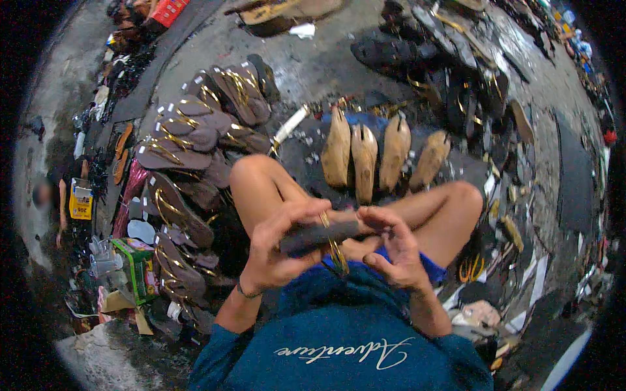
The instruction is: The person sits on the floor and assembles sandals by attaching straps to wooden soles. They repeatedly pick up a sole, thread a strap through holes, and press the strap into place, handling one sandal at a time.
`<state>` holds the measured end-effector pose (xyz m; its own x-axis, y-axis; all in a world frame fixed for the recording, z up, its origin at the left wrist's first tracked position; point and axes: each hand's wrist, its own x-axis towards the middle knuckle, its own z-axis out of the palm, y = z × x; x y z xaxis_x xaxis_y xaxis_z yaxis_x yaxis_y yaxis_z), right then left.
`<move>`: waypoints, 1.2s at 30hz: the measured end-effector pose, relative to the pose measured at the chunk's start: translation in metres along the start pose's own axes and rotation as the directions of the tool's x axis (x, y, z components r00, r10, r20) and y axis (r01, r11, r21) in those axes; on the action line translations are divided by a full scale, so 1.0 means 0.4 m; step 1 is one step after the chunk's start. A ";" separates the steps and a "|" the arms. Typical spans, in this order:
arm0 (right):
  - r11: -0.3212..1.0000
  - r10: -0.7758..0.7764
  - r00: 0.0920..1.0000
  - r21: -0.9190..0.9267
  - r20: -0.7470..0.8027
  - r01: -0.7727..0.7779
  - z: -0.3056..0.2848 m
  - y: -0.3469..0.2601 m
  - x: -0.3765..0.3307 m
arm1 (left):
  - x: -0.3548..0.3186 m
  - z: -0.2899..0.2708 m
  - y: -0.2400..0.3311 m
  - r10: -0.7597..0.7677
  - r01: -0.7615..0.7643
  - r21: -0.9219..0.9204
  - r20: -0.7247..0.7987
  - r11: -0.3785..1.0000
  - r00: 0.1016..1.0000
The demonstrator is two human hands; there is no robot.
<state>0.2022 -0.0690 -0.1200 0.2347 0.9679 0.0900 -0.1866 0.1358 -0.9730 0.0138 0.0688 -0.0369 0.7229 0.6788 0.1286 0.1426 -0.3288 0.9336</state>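
Observation:
In my lap, above the crossed legs, I hold a dark grey flip-flop [313,238] with gold straps [336,254]. My left hand [277,244] is closed round one end, thumb and fingers on opposite sides of the sole. At the other end is my right hand [396,246], its fingers curved and apart. The fingertips come close to the sole's edge; whether they touch it I cannot tell. The gold straps hang toward my blue-green shirt [339,339]. Just beyond my legs lie several wooden shoe lasts [363,156] with slotted tips.
Several finished-looking brown flip-flops [182,153] with gold straps are piled to the left. Beside them stand a green box [135,270] and a yellow package [81,200]. A white stick [289,125] lies near the lasts. Dark soles [385,53] and scraps litter the far right floor.

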 end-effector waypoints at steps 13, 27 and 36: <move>0.831 -0.080 0.856 -0.441 0.511 0.341 0.041 -0.125 -0.062 | -0.211 0.012 0.010 0.074 -0.092 0.093 0.184 0.991 0.980; 0.927 -0.217 0.899 -0.207 0.381 0.311 0.035 0.048 0.070 | -0.209 0.084 -0.033 0.055 -0.023 0.088 -0.387 0.996 0.920; -0.039 -0.263 0.965 -0.999 0.017 0.007 0.011 0.550 0.288 | -0.200 0.123 -0.173 -0.479 0.447 -0.857 0.290 0.254 0.828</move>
<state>0.1839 0.0732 -0.3229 0.2593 0.9015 0.3465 0.9622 -0.2102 -0.1733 -0.0207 0.0047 -0.1282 0.7266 0.5295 -0.4379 -0.2200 0.7830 0.5818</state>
